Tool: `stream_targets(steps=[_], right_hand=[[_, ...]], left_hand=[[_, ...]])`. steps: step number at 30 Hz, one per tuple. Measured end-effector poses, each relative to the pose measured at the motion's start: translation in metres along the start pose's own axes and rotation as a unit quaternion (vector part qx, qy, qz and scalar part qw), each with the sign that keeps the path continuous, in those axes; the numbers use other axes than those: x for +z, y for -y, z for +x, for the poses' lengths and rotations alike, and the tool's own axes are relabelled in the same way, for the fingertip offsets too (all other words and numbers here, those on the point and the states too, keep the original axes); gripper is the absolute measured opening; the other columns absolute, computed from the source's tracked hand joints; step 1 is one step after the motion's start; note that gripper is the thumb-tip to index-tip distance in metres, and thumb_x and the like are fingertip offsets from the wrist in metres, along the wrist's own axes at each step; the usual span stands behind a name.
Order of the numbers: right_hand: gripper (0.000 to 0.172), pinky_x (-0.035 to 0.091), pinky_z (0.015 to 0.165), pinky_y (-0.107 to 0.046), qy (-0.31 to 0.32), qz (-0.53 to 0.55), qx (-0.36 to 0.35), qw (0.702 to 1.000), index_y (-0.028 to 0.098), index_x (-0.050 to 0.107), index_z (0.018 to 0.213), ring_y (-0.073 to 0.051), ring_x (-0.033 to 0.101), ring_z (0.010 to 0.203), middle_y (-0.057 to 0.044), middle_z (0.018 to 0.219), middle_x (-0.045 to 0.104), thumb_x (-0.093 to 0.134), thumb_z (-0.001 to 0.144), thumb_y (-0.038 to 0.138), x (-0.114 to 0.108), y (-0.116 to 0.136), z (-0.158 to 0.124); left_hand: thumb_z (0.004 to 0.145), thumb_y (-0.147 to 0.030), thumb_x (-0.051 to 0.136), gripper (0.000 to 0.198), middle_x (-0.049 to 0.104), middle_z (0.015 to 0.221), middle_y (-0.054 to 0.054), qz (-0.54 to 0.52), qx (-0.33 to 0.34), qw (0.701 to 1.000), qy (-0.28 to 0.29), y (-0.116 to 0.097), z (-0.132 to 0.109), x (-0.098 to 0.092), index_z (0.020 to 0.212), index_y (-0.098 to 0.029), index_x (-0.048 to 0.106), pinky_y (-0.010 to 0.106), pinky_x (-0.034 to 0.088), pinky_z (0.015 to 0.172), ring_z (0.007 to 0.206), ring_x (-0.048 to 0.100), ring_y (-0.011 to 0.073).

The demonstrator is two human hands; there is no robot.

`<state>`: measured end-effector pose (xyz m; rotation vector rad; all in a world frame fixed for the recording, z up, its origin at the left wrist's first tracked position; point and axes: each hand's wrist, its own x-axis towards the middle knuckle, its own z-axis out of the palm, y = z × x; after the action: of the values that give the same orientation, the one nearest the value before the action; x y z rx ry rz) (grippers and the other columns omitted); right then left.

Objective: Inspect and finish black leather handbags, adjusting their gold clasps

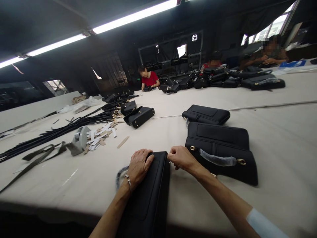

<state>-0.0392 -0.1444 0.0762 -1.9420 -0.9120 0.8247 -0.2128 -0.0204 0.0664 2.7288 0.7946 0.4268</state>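
A black handbag lies on its side at the table's near edge, its plastic-wrapped handle sticking out on the left. My left hand grips its far left corner, thumb across the front panel and fingers at the edge. At the bag's far right corner, my right hand is closed in a pinch. A tiny glint of metal shows by its fingertips, too small to name. Right of that hand lies another black bag, with gold rings and a wrapped handle. A further black bag lies behind it.
Black straps spread along the pale table. A grey tape dispenser stands beside scattered paper strips. Two small black bags sit mid-table. Further back, bags are piled before several people, one in a red shirt.
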Motion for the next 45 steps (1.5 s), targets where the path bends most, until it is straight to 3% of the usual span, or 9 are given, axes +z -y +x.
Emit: stream_targets(steps=[8, 12, 20, 29, 37, 45], right_hand=[[0.013, 0.041, 0.043, -0.02, -0.055, -0.059, -0.047, 0.996, 0.021, 0.055, 0.062, -0.012, 0.06, 0.043, 0.004, 0.051, 0.059, 0.05, 0.074, 0.02, -0.005, -0.025, -0.026], [0.017, 0.042, 0.059, -0.026, -0.101, -0.124, -0.096, 0.982, 0.021, 0.061, 0.065, -0.015, 0.063, 0.061, -0.001, 0.062, 0.066, 0.051, 0.079, 0.02, -0.006, -0.038, -0.023], [0.017, 0.042, 0.071, -0.03, -0.127, -0.172, -0.166, 0.963, 0.02, 0.066, 0.078, -0.02, 0.065, 0.079, -0.006, 0.083, 0.072, 0.052, 0.088, 0.02, 0.021, -0.04, -0.018], [0.015, 0.048, 0.074, -0.024, -0.085, -0.136, -0.193, 0.968, 0.024, 0.071, 0.087, -0.015, 0.068, 0.08, 0.001, 0.086, 0.075, 0.056, 0.089, 0.025, 0.013, -0.047, -0.023], [0.021, 0.043, 0.07, -0.032, -0.131, -0.209, -0.178, 0.953, 0.016, 0.067, 0.083, -0.023, 0.066, 0.079, -0.011, 0.087, 0.072, 0.047, 0.089, 0.017, 0.031, -0.04, -0.024], [0.014, 0.043, 0.073, -0.031, -0.135, -0.129, -0.163, 0.969, 0.02, 0.064, 0.075, -0.019, 0.063, 0.076, -0.005, 0.078, 0.07, 0.052, 0.083, 0.021, 0.025, -0.044, -0.014]], left_hand=[[0.099, -0.036, 0.037, 0.029, 0.065, 0.116, 0.005, -0.015, -0.001, 1.0, -0.002, 0.002, 0.001, 0.001, 0.113, -0.024, 0.06, 0.048, 0.036, 0.108, 0.117, 0.053, 0.0245], [0.099, -0.036, 0.036, 0.03, 0.065, 0.116, 0.005, -0.018, 0.003, 1.0, -0.005, 0.002, 0.0, 0.001, 0.113, -0.025, 0.06, 0.047, 0.036, 0.107, 0.117, 0.053, 0.024], [0.098, -0.037, 0.039, 0.029, 0.065, 0.115, 0.004, -0.01, -0.001, 1.0, -0.01, 0.0, 0.0, 0.0, 0.112, -0.026, 0.061, 0.047, 0.038, 0.108, 0.117, 0.054, 0.024], [0.098, -0.036, 0.039, 0.029, 0.065, 0.117, 0.005, -0.007, -0.005, 1.0, -0.005, 0.0, 0.0, 0.0, 0.114, -0.025, 0.06, 0.048, 0.037, 0.108, 0.117, 0.054, 0.0247], [0.098, -0.036, 0.039, 0.028, 0.065, 0.116, 0.005, -0.002, -0.005, 1.0, -0.011, 0.0, 0.001, 0.002, 0.113, -0.024, 0.06, 0.049, 0.038, 0.107, 0.117, 0.054, 0.0252], [0.098, -0.037, 0.039, 0.031, 0.065, 0.116, 0.006, -0.011, -0.006, 1.0, -0.019, 0.001, 0.0, 0.003, 0.114, -0.023, 0.061, 0.048, 0.038, 0.107, 0.117, 0.054, 0.0257]])
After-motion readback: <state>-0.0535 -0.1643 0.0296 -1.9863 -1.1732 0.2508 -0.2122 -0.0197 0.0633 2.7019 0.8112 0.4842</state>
